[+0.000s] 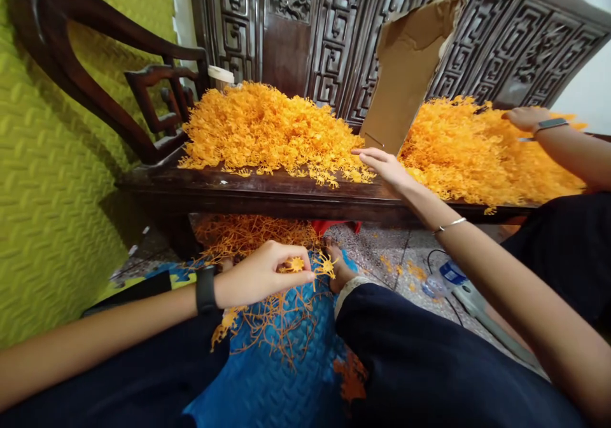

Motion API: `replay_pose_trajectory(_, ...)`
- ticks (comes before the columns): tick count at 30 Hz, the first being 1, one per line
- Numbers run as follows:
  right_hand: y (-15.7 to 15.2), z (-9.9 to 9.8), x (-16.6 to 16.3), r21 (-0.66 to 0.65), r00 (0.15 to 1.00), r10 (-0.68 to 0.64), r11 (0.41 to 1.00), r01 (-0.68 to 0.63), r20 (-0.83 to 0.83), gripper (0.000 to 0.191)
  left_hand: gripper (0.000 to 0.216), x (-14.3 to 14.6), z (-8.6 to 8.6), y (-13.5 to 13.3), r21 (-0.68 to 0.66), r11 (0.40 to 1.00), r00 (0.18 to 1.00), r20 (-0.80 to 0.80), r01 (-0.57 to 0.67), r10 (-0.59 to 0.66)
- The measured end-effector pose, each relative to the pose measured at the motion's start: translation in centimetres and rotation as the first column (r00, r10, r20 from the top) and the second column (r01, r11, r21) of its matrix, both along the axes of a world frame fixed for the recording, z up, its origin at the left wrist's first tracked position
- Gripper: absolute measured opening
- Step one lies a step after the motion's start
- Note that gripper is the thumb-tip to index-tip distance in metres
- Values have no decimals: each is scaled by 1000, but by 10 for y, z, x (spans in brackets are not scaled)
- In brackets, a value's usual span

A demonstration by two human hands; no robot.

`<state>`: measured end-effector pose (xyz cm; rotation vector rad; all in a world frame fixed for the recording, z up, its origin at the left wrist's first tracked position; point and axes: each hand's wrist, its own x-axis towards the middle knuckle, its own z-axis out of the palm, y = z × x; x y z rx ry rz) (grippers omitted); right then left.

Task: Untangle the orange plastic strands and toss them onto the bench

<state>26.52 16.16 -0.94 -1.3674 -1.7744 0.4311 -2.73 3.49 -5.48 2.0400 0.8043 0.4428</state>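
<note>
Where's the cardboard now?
The cardboard stands right of centre in the head view, between the left orange pile and the right orange pile, beyond the right hand.

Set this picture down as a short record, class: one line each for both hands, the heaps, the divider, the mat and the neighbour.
left hand: holds small orange pieces
right hand: open, by the cardboard's foot; contact unclear
left heap: orange, on the bench
right heap: orange, same bench
cardboard: stands between heaps
blue mat: bears thin orange strands
co-worker's hand: at right heap
</note>
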Motion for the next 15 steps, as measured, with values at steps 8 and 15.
replay_pose_trajectory(8, -72, -17, -50, -262, 735, 497, 715, -648, -462, 36, 23, 6, -5, 3, 10, 1000, 999, 29, 28, -28)
replay_pose_trajectory(15, -113, -9, -76, -554, 488, 847, 308, -774, -211, 24, 22, 3, -5, 2, -49, 994, 995, -10, 97, -97)
